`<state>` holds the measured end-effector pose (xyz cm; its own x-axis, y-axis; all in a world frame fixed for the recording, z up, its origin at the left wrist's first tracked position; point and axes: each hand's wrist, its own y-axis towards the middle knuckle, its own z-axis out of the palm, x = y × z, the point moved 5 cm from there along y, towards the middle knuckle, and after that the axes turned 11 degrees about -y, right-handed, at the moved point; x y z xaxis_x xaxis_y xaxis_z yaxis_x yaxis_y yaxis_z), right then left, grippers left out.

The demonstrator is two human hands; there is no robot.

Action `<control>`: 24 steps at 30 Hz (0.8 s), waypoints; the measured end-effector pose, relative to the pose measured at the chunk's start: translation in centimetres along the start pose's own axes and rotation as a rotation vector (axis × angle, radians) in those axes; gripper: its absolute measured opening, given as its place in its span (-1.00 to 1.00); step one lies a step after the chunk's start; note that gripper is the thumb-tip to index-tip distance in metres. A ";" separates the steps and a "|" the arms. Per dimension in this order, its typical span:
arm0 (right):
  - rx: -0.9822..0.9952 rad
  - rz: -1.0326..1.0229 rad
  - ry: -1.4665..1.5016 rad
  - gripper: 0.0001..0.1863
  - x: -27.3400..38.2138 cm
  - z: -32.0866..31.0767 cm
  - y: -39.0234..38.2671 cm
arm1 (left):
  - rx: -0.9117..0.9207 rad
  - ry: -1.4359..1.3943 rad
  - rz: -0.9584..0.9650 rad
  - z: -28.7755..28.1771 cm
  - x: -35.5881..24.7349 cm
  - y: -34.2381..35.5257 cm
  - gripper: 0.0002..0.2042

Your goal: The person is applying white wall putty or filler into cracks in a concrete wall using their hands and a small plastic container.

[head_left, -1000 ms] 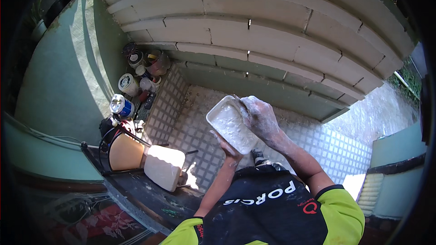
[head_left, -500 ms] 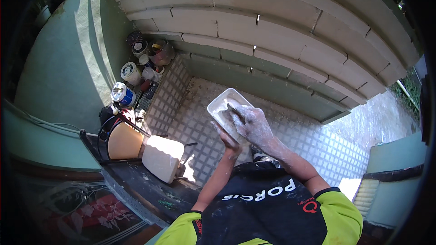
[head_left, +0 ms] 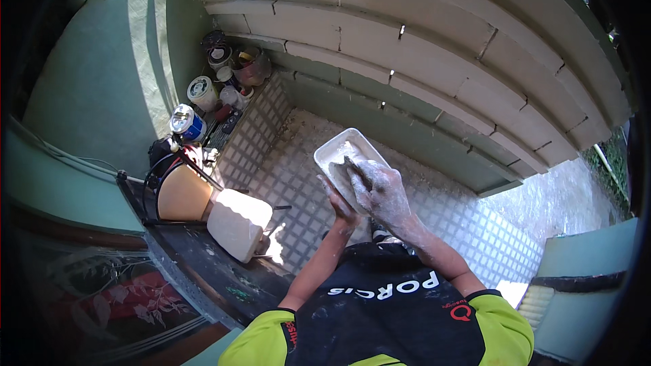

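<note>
A white rectangular tray (head_left: 328, 153) holding pale, wet-looking paste is held out above the tiled floor. My left hand (head_left: 341, 207) grips its left side from below, fingers along the outside. White residue coats my right hand (head_left: 385, 200), which is closed on a dark flat tool (head_left: 353, 167) dipped into the tray, over its right half. The tool's tip and part of the paste are hidden. My shoes show just beyond the black shirt.
A chair (head_left: 237, 224) and dark ledge stand at left. Paint buckets (head_left: 202, 93) and containers crowd a tiled ledge in the corner. A block wall (head_left: 434, 47) runs across the top. The checkered floor (head_left: 285, 156) meets sunlit concrete (head_left: 569, 190) at right.
My right hand with the tool has moved from the tray's right edge down into its middle, covering more paste. The scene has shifted upward in view as the camera moved.
</note>
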<state>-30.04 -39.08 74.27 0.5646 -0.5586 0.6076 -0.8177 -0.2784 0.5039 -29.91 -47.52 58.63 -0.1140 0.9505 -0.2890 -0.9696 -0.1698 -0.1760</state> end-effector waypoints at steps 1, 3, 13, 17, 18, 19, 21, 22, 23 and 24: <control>-0.001 0.010 -0.039 -0.78 -0.5 0.3 -0.1 | 0.090 0.161 0.085 0.5 -0.3 -0.2 -0.24; -0.002 0.044 -0.054 -0.79 -1.3 0.0 0.5 | 0.072 0.063 0.052 1.6 -0.5 -0.6 -0.24; -0.004 0.087 -0.011 -0.81 -0.5 -0.4 1.3 | 0.004 -0.052 -0.065 1.2 0.4 -0.9 -0.25; 0.075 0.094 0.026 -0.75 -0.1 0.5 0.8 | 0.015 -0.043 -0.056 0.6 -0.2 -1.4 -0.27; 0.085 0.085 -0.007 -0.75 -0.5 0.7 0.8 | 0.013 -0.047 -0.036 0.3 -0.4 -1.2 -0.26; 0.096 0.102 -0.017 -0.79 -1.1 0.0 1.0 | 0.032 -0.037 -0.035 0.1 -0.2 -0.9 -0.24; -0.002 0.129 -0.079 -0.81 -2.5 -1.3 1.1 | 0.036 -0.060 -0.070 1.1 -0.2 -1.1 -0.20; -0.061 0.118 -0.111 -0.83 -2.8 -1.6 1.0 | 0.009 -0.046 -0.070 1.4 -0.5 -1.4 -0.19; -0.079 0.138 -0.130 -0.84 -3.5 -1.3 1.0 | 0.071 -0.023 -0.065 2.3 -0.8 -1.7 -0.19; 0.030 0.179 -0.213 -0.81 -4.1 -0.8 1.0 | 0.135 -0.003 -0.066 3.1 -1.0 -1.8 -0.18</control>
<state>-33.06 -36.47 72.76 0.3772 -0.7515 0.5413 -0.9070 -0.1815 0.3799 -28.69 -47.37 62.18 -0.0491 0.9593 -0.2781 -0.9953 -0.0701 -0.0663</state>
